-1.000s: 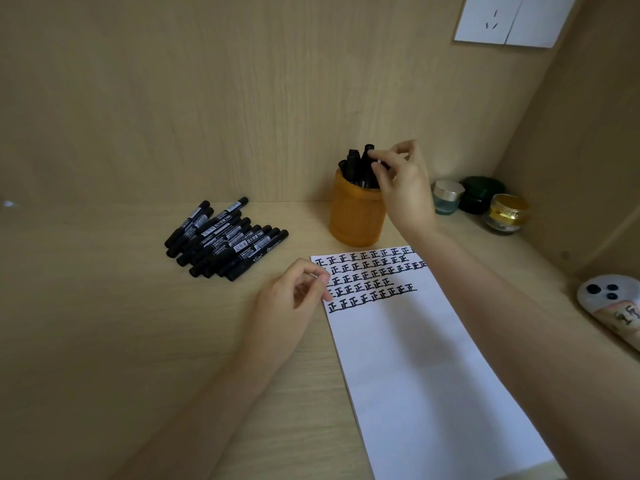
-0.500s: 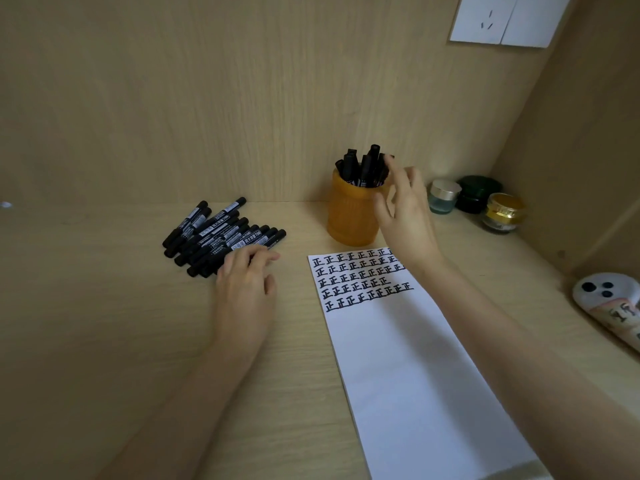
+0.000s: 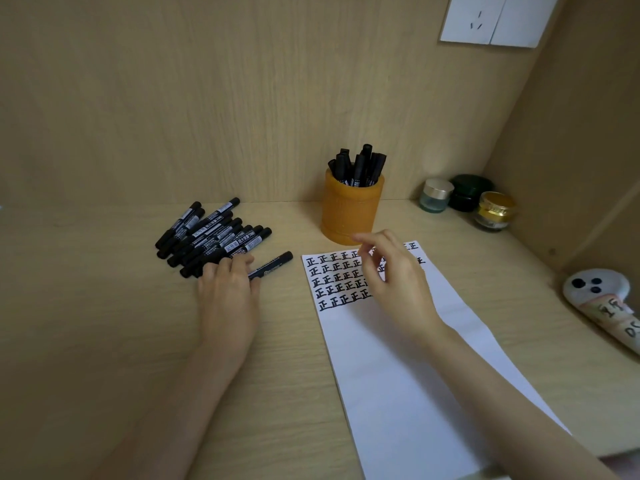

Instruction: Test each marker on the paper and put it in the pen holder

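Tallying: we see tested black markers [image 3: 356, 168] in orange cylindrical pen holder [image 3: 349, 216], 12 o'clock; untested pile [image 3: 211, 233], 10 o'clock. Left hand [image 3: 228, 299] pinches one marker [image 3: 273, 264]; right hand [image 3: 394, 275] relaxed, empty.

Bare left hand [image 3: 228, 299], bare right hand [image 3: 398, 285], slender fingers, wrists bare too, both forearms uncovered as far as the view reaches
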Demonstrator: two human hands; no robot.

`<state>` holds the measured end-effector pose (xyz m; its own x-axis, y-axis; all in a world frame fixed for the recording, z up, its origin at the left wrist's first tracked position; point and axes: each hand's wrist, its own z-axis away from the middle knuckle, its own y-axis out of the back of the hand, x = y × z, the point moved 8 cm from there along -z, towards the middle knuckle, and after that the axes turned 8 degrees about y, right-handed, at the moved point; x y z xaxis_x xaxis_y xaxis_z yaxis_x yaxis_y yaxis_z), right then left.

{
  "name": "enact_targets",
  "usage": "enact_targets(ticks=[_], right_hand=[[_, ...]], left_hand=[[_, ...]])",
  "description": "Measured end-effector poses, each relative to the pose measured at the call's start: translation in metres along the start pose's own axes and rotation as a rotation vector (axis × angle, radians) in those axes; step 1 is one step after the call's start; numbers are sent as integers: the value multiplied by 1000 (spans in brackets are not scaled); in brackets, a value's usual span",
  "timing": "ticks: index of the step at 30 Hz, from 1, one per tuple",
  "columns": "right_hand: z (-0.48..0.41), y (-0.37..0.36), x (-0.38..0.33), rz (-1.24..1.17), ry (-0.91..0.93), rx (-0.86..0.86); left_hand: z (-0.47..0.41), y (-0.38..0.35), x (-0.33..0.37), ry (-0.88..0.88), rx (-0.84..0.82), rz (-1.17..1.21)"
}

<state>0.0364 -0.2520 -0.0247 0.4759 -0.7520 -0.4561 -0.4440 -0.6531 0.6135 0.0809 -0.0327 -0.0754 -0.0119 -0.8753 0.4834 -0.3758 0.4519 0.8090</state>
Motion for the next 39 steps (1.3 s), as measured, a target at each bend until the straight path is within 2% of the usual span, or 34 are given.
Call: enact_targets(ticks=[3, 5, 8, 11, 15, 18, 27, 34, 39], right_hand=[[8, -6, 3, -87, -106, -15], [14, -12, 6, -239, -234, -30], [19, -31, 0, -622, -429, -123], [19, -42, -11, -854, -480, -121], [17, -41, -12, -813, -426, -81], [20, -39, -11, -788, -417, -75], [18, -34, -10, -793, -448, -126], [18, -31, -10, -766, -430, -169], [20, -25, -12, -788, -387, -186]], left_hand=[[4, 7, 10, -65, 51, 83], [7, 17, 22, -128, 70, 272], [17, 18, 49, -276, -103, 557], [34, 11, 72, -419, -304, 617], [39, -3, 67, -336, -449, 605], [39, -9, 61, -326, -424, 471], [44, -4, 67, -361, -399, 397], [47, -8, 67, -303, -500, 526], [53, -8, 72, -250, -632, 754]])
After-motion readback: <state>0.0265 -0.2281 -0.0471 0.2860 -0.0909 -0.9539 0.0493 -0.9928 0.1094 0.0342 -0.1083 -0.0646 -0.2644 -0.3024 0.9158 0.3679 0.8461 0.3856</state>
